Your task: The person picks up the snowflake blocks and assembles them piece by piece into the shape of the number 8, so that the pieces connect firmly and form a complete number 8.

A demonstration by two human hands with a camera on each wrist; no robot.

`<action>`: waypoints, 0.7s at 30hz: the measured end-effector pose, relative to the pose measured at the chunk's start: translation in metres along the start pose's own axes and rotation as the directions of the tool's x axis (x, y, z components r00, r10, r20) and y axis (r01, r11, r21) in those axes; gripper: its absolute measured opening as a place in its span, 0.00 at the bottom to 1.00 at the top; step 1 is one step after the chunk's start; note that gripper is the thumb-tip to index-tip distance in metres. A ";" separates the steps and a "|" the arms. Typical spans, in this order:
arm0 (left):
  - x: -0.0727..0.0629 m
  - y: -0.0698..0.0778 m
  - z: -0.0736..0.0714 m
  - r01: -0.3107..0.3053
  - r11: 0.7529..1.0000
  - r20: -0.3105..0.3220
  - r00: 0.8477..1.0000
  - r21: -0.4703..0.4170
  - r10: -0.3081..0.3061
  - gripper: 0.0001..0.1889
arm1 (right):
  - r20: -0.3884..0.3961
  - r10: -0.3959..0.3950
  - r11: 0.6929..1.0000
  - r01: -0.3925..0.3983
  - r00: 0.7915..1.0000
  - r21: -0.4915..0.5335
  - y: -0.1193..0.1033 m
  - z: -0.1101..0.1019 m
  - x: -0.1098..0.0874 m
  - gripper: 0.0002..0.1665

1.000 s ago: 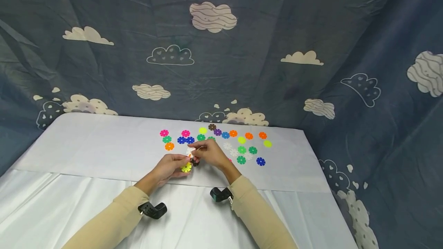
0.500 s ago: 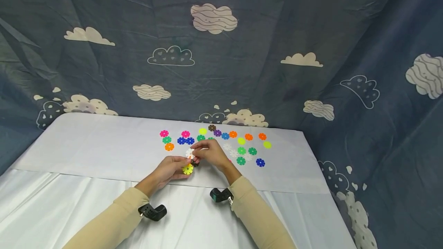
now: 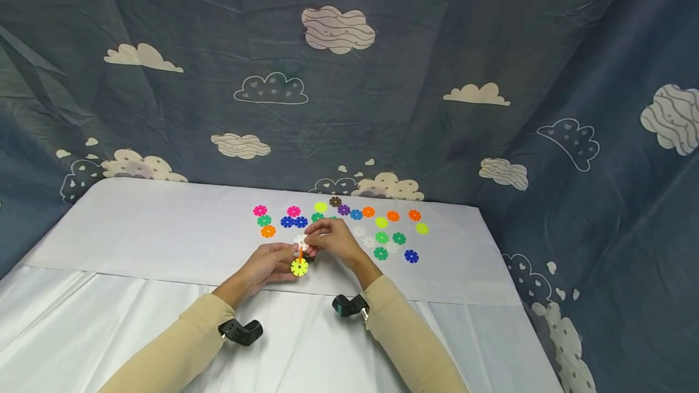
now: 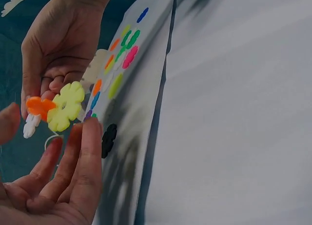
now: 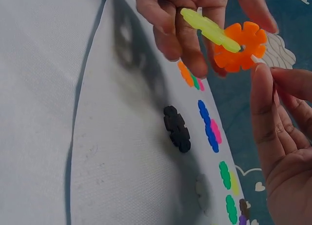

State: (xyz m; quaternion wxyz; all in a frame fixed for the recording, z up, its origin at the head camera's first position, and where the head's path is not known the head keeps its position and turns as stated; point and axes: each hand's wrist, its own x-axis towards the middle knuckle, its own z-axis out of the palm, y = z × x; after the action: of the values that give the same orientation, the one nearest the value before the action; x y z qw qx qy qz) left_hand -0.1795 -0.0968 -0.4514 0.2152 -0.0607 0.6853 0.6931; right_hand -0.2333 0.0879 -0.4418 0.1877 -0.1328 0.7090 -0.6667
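A yellow notched flower disc, an orange disc and a white disc are joined in a short chain above the table. My right hand pinches the white disc between thumb and finger, mostly hiding it in the right wrist view. My left hand is spread around the chain, its fingers nearly straight and its thumb standing apart from the orange disc. Below the hands, a black disc lies on the white cloth.
Loose flower discs in many colours lie toward the back of the table, among them a blue disc, a pink disc and an orange disc. Behind the table hangs a dark curtain with a cloud print.
The left fingers have loosened from the chain, and more of the orange disc shows between yellow and white. The yellow disc has shifted slightly right. The right hand keeps its pinch.
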 end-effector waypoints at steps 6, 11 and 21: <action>0.005 0.001 -0.003 -0.020 1.000 -0.071 0.997 0.002 0.020 0.20 | 0.042 0.017 1.000 -0.018 0.999 0.005 0.000 0.000 0.001 0.11; 0.007 0.000 -0.003 -0.045 0.999 -0.074 0.996 -0.020 0.044 0.14 | 0.053 0.026 1.000 -0.025 0.998 -0.004 -0.003 0.003 0.002 0.10; 0.002 -0.002 -0.005 -0.046 0.998 -0.098 0.994 -0.053 0.040 0.12 | -0.162 0.041 0.939 -0.094 0.986 -0.332 0.015 -0.032 0.000 0.10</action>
State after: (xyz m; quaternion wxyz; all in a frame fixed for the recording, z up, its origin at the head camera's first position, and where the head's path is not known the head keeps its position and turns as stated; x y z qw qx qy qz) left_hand -0.1818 -0.1012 -0.4545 0.1651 -0.0852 0.6767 0.7125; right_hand -0.2469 0.1175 -0.4553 0.1302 -0.0873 0.8294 -0.5362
